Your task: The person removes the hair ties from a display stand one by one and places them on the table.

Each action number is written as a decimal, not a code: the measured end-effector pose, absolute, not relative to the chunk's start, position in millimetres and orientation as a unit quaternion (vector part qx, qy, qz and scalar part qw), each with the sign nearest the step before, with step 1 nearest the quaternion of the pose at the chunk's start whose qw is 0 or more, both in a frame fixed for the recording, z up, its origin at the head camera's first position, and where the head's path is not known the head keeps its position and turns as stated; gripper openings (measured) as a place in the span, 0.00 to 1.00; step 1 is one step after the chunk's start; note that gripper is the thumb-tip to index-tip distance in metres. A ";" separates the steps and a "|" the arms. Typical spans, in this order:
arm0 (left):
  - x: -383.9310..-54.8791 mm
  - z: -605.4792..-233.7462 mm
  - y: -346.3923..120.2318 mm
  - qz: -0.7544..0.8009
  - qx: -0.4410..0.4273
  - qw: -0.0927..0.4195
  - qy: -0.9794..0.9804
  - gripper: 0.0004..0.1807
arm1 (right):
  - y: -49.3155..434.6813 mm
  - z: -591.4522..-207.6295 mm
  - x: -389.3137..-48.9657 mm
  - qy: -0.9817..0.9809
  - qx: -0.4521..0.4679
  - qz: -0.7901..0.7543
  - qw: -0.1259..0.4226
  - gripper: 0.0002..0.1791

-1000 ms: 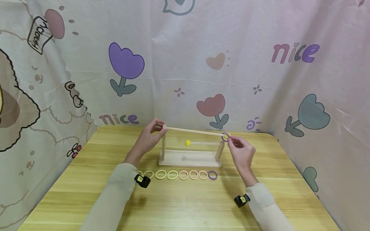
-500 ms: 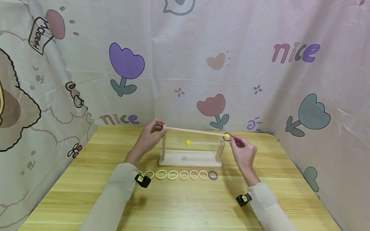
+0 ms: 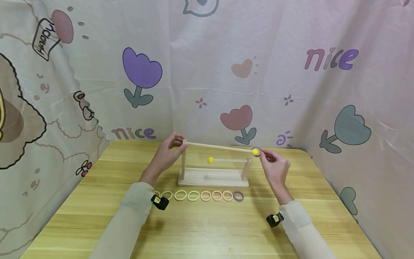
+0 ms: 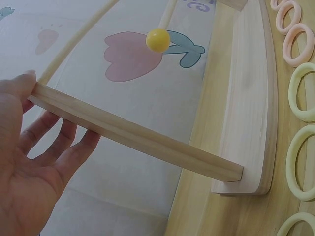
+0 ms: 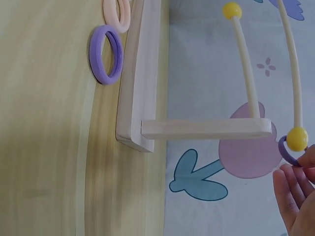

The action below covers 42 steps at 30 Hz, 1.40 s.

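My left hand [image 3: 166, 153] grips the top of the tall left post [image 4: 138, 132] of a wooden stand [image 3: 213, 177], thumb on one side and fingers beneath. From that post a long rod [image 3: 220, 147] runs right to a yellow ball tip [image 5: 297, 139]. At this tip my right hand [image 3: 276, 168] pinches a purple hair tie [image 5: 287, 151]. The hair tie overlaps the ball in the head view; whether it encircles it I cannot tell. A lower rod [image 5: 246, 64] with its own yellow ball [image 3: 211, 160] reaches left from the short right post [image 5: 206, 129].
In front of the stand lies a row of hair ties: a purple one [image 3: 238, 196], several pink ones [image 3: 205, 201] and several yellow-green ones [image 3: 193, 200]. The left sleeve and wrist camera [image 3: 160, 202] partly cover the row's left end. Patterned cloth [image 3: 200, 72] hangs behind the wooden table [image 3: 207, 230].
My right hand has shifted slightly right and up with the purple hair tie, which now sits a little further out at the ball tip. My left hand stays on the post.
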<state>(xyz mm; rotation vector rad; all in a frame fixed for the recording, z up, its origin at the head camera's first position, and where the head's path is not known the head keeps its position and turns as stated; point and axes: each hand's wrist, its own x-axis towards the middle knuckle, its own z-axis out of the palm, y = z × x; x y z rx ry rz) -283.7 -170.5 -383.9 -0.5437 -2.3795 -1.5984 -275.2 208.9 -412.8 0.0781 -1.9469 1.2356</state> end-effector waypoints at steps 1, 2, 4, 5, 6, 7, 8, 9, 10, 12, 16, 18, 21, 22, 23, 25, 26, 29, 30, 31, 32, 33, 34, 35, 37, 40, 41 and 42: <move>-284.0 -384.2 -170.6 -0.545 -0.186 0.112 -0.810 0.19 | 210.0 -412.7 -275.5 -0.772 0.028 0.490 0.404 0.06; -284.3 -384.5 -170.6 -0.545 -0.187 0.112 -0.810 0.19 | 211.2 -412.7 -275.6 -0.771 0.026 0.493 0.402 0.06; -284.9 -385.0 -170.8 -0.546 -0.187 0.114 -0.809 0.18 | 213.9 -412.8 -275.5 -0.772 0.021 0.495 0.398 0.06; -285.1 -385.3 -170.8 -0.546 -0.187 0.114 -0.809 0.18 | 215.4 -412.7 -275.3 -0.773 0.019 0.495 0.396 0.06; -285.2 -385.3 -170.8 -0.546 -0.188 0.114 -0.809 0.17 | 217.0 -412.7 -275.0 -0.773 0.016 0.495 0.395 0.06; -285.3 -385.4 -170.8 -0.546 -0.188 0.114 -0.808 0.17 | 218.7 -412.7 -274.6 -0.774 0.013 0.496 0.394 0.06; -285.2 -385.3 -170.8 -0.547 -0.188 0.114 -0.808 0.17 | 220.4 -412.6 -274.0 -0.775 0.009 0.496 0.392 0.06; -285.1 -385.1 -170.8 -0.547 -0.189 0.114 -0.808 0.16 | 221.8 -412.4 -273.1 -0.776 0.006 0.494 0.391 0.06; -285.1 -385.0 -170.8 -0.547 -0.189 0.114 -0.807 0.16 | 223.4 -412.3 -272.2 -0.778 0.003 0.493 0.390 0.06; -284.6 -384.5 -171.0 -0.548 -0.190 0.113 -0.806 0.16 | 226.4 -412.6 -270.0 -0.780 -0.003 0.493 0.386 0.06; -284.4 -384.0 -171.4 -0.549 -0.189 0.113 -0.807 0.17 | 233.4 -413.5 -263.9 -0.789 -0.011 0.486 0.376 0.05; -284.4 -383.7 -171.1 -0.547 -0.187 0.113 -0.808 0.16 | 236.7 -413.3 -260.5 -0.797 -0.013 0.480 0.368 0.05; -284.5 -383.4 -170.2 -0.546 -0.188 0.113 -0.809 0.16 | 241.3 -412.7 -255.4 -0.818 -0.015 0.460 0.345 0.05; -284.6 -383.3 -169.9 -0.546 -0.187 0.113 -0.809 0.15 | 242.7 -412.6 -253.6 -0.827 -0.014 0.451 0.335 0.06; -284.6 -383.3 -169.7 -0.545 -0.187 0.114 -0.809 0.15 | 244.0 -412.6 -251.9 -0.837 -0.014 0.440 0.325 0.06; -284.5 -383.1 -169.4 -0.544 -0.188 0.114 -0.810 0.15 | 246.4 -412.5 -248.7 -0.855 -0.010 0.419 0.305 0.07; -284.5 -383.0 -169.4 -0.544 -0.187 0.114 -0.810 0.15 | 247.5 -412.6 -247.6 -0.863 -0.008 0.410 0.295 0.07; -284.3 -383.0 -169.4 -0.545 -0.184 0.113 -0.810 0.16 | 250.0 -412.1 -244.6 -0.880 0.001 0.390 0.273 0.07; -284.2 -383.0 -169.4 -0.546 -0.183 0.112 -0.810 0.16 | 250.6 -411.7 -243.8 -0.884 0.004 0.385 0.266 0.06; -284.2 -383.0 -169.6 -0.545 -0.182 0.112 -0.811 0.16 | 251.2 -411.3 -243.1 -0.888 0.006 0.380 0.258 0.06; -284.1 -383.1 -169.8 -0.546 -0.182 0.111 -0.811 0.16 | 251.6 -410.6 -242.2 -0.892 0.009 0.377 0.249 0.06; -283.9 -383.2 -169.9 -0.545 -0.182 0.111 -0.811 0.16 | 251.8 -410.0 -241.2 -0.896 0.011 0.374 0.239 0.06; -284.0 -383.2 -170.2 -0.545 -0.183 0.111 -0.811 0.15 | 252.1 -409.2 -240.6 -0.900 0.015 0.370 0.229 0.06; -284.2 -383.4 -170.4 -0.545 -0.183 0.112 -0.811 0.15 | 252.4 -408.3 -239.7 -0.904 0.019 0.368 0.217 0.07; -283.8 -383.4 -170.6 -0.544 -0.184 0.112 -0.811 0.15 | 252.7 -407.6 -238.6 -0.911 0.028 0.364 0.192 0.07; -283.5 -383.2 -170.3 -0.545 -0.185 0.112 -0.810 0.15 | 252.9 -409.1 -238.9 -0.922 0.043 0.347 0.166 0.07; -283.4 -383.1 -170.0 -0.544 -0.185 0.112 -0.810 0.16 | 252.8 -410.0 -239.1 -0.924 0.047 0.344 0.158 0.07; -283.1 -382.9 -169.7 -0.545 -0.185 0.112 -0.810 0.16 | 252.7 -411.5 -239.7 -0.927 0.052 0.340 0.152 0.06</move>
